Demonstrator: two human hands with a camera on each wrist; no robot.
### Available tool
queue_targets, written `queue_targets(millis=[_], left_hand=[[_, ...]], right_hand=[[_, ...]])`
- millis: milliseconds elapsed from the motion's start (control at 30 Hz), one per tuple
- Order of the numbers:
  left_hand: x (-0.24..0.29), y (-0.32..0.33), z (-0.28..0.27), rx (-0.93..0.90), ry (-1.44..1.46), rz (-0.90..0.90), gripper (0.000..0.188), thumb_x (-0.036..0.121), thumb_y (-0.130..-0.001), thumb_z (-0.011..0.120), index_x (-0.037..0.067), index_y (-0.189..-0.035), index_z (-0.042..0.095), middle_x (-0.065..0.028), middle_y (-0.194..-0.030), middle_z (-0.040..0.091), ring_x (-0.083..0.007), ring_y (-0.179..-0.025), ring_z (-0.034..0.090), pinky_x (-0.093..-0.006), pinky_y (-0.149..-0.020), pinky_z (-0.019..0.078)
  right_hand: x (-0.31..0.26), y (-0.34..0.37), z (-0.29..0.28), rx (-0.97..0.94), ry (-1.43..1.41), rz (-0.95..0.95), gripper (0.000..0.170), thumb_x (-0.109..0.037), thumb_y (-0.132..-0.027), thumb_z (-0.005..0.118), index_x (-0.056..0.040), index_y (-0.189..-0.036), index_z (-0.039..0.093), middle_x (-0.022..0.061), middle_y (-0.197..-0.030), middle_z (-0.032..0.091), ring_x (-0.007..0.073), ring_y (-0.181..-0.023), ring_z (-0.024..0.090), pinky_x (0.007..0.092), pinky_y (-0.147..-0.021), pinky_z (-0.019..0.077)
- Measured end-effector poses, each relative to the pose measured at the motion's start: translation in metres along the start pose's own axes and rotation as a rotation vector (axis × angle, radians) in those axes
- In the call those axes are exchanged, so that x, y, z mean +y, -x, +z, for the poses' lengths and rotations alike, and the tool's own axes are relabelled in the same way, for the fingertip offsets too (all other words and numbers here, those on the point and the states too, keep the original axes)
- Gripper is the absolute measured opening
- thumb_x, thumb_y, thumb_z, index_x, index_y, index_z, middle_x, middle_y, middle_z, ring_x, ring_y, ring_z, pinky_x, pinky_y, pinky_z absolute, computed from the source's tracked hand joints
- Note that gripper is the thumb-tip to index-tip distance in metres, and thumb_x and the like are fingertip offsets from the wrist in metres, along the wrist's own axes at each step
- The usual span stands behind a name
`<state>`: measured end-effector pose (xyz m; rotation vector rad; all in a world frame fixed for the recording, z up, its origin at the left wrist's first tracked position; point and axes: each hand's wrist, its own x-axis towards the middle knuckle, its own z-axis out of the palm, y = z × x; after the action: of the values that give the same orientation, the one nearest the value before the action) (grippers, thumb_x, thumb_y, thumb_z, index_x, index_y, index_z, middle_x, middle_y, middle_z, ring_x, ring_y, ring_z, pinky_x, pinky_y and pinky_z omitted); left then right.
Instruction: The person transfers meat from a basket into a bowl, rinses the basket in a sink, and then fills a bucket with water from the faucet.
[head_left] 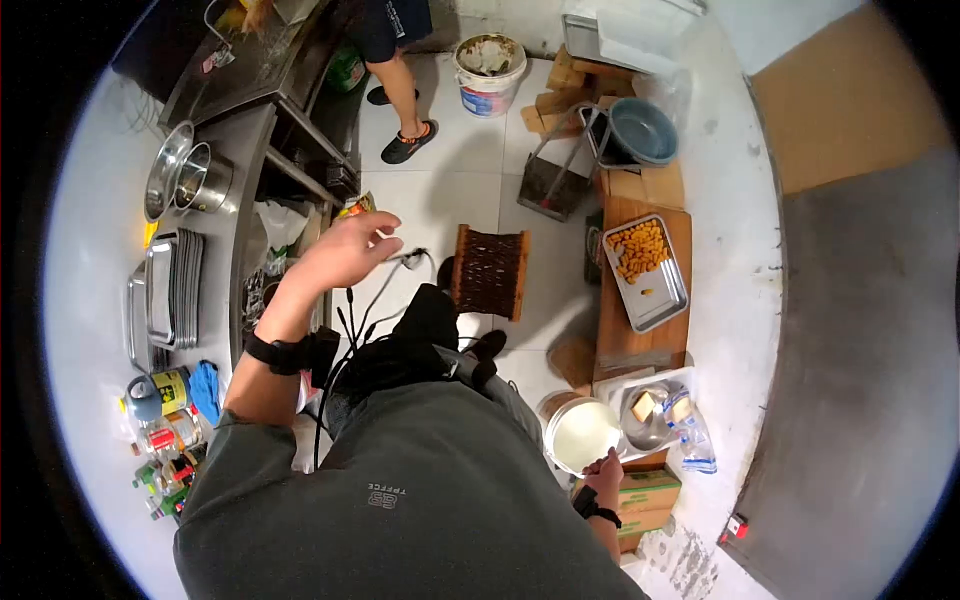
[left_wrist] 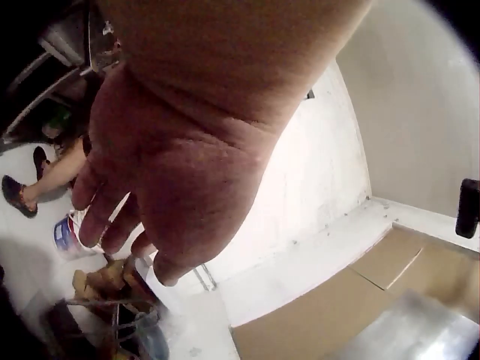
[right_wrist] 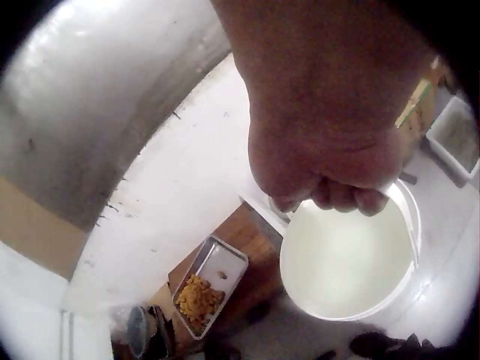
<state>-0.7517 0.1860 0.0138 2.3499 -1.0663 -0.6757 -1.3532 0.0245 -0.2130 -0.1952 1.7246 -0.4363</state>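
Note:
In the head view the right hand (head_left: 602, 474) is at the rim of a white bucket (head_left: 582, 436) of pale liquid, beside the low bench. The right wrist view shows that hand (right_wrist: 330, 161) with fingers curled over the rim or handle of the bucket (right_wrist: 349, 262); which of the two is hidden. My left hand (head_left: 352, 248) hangs in the air at the left, fingers loosely bent and holding nothing. In the left wrist view the left hand (left_wrist: 187, 172) appears palm side on, its fingers relaxed.
On the wooden bench (head_left: 640, 345) stand a metal tray (head_left: 655, 305) with orange-brown pieces and a metal bowl (head_left: 648, 430). A woven stool (head_left: 490, 272) is on the floor. Another person's leg (head_left: 400, 100) is near a waste bucket (head_left: 487, 95). Steel trays (head_left: 175, 290) are at the left counter.

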Motion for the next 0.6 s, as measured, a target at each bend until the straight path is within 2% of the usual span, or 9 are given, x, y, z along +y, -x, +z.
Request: queue_targets(millis=[67, 133, 200, 267, 333, 400, 533, 567, 600], left_hand=[[0.011, -0.016, -0.002, 0.0, 0.018, 0.005, 0.037, 0.024, -0.086, 0.063, -0.003, -0.11, 0.06, -0.0178, -0.1, 0.067, -0.0277, -0.087, 0.066, -0.0351, -0.077, 0.0514], [0.016, -0.031, -0.009, -0.047, 0.047, -0.001, 0.038, 0.023, -0.085, 0.064, -0.004, -0.111, 0.06, -0.0189, -0.1, 0.066, -0.0279, -0.087, 0.066, -0.0352, -0.078, 0.0516], [0.009, -0.045, -0.016, -0.045, 0.055, -0.006, 0.038, 0.023, -0.086, 0.063, -0.004, -0.112, 0.059, -0.0195, -0.101, 0.066, -0.0279, -0.088, 0.066, -0.0359, -0.079, 0.0515], [0.003, -0.06, -0.022, -0.074, 0.065, -0.052, 0.039, 0.024, -0.086, 0.062, -0.004, -0.113, 0.059, -0.0198, -0.101, 0.066, -0.0282, -0.09, 0.066, -0.0365, -0.08, 0.0513], [-0.01, -0.079, -0.025, -0.097, 0.117, -0.089, 0.04, 0.025, -0.086, 0.061, -0.003, -0.114, 0.058, -0.0195, -0.104, 0.065, -0.028, -0.091, 0.065, -0.0369, -0.081, 0.0507], [-0.022, -0.102, -0.029, -0.107, 0.121, -0.116, 0.041, 0.026, -0.086, 0.061, -0.002, -0.116, 0.058, -0.0182, -0.107, 0.064, -0.0277, -0.091, 0.065, -0.0365, -0.082, 0.0502], [-0.057, -0.141, -0.045, -0.128, 0.157, -0.153, 0.041, 0.028, -0.087, 0.06, 0.0, -0.118, 0.057, -0.0158, -0.112, 0.062, -0.0253, -0.096, 0.062, -0.0361, -0.084, 0.0494], [-0.066, -0.146, -0.051, -0.103, 0.162, -0.148, 0.042, 0.027, -0.088, 0.059, -0.001, -0.118, 0.056, -0.017, -0.114, 0.061, -0.026, -0.097, 0.062, -0.0366, -0.085, 0.0493], [-0.076, -0.153, -0.059, -0.081, 0.177, -0.171, 0.042, 0.027, -0.088, 0.059, -0.001, -0.118, 0.056, -0.017, -0.114, 0.061, -0.026, -0.097, 0.062, -0.0366, -0.085, 0.0493]], right_hand=[[-0.009, 0.005, 0.015, 0.068, 0.016, 0.059, 0.043, -0.037, -0.096, 0.047, -0.0159, -0.064, 0.028, -0.0017, -0.054, 0.021, 0.0146, -0.046, 0.022, 0.033, -0.047, 0.0224], [-0.019, 0.017, 0.031, 0.094, 0.062, 0.033, 0.043, -0.037, -0.096, 0.048, -0.0154, -0.064, 0.029, -0.0015, -0.054, 0.023, 0.0147, -0.046, 0.024, 0.0328, -0.046, 0.023], [-0.031, 0.024, 0.045, 0.169, 0.094, 0.045, 0.042, -0.038, -0.095, 0.049, -0.0153, -0.064, 0.031, -0.0017, -0.053, 0.024, 0.015, -0.046, 0.026, 0.0326, -0.046, 0.0238], [-0.039, 0.016, 0.048, 0.102, 0.074, -0.001, 0.04, -0.038, -0.094, 0.051, -0.016, -0.065, 0.034, -0.0026, -0.052, 0.026, 0.0147, -0.044, 0.028, 0.0324, -0.044, 0.0242], [-0.056, 0.026, 0.068, 0.208, 0.129, -0.006, 0.041, -0.038, -0.094, 0.052, -0.0166, -0.064, 0.035, -0.0034, -0.052, 0.026, 0.0133, -0.042, 0.027, 0.0314, -0.043, 0.0232], [-0.071, 0.037, 0.075, 0.142, 0.151, -0.12, 0.04, -0.038, -0.093, 0.054, -0.0169, -0.064, 0.037, -0.0041, -0.051, 0.028, 0.0118, -0.041, 0.027, 0.0301, -0.041, 0.0227], [-0.122, 0.073, 0.133, 0.285, 0.268, -0.198, 0.035, -0.034, -0.092, 0.056, -0.0152, -0.066, 0.043, -0.0043, -0.051, 0.034, 0.0111, -0.04, 0.031, 0.0261, -0.039, 0.0253], [-0.133, 0.089, 0.149, 0.169, 0.314, -0.325, 0.034, -0.034, -0.093, 0.055, -0.0151, -0.067, 0.045, -0.0047, -0.052, 0.036, 0.0102, -0.04, 0.033, 0.025, -0.038, 0.0253], [-0.151, 0.103, 0.171, 0.241, 0.387, -0.261, 0.031, -0.036, -0.093, 0.054, -0.0159, -0.07, 0.05, -0.0055, -0.052, 0.037, 0.0087, -0.04, 0.033, 0.0252, -0.037, 0.0238]])
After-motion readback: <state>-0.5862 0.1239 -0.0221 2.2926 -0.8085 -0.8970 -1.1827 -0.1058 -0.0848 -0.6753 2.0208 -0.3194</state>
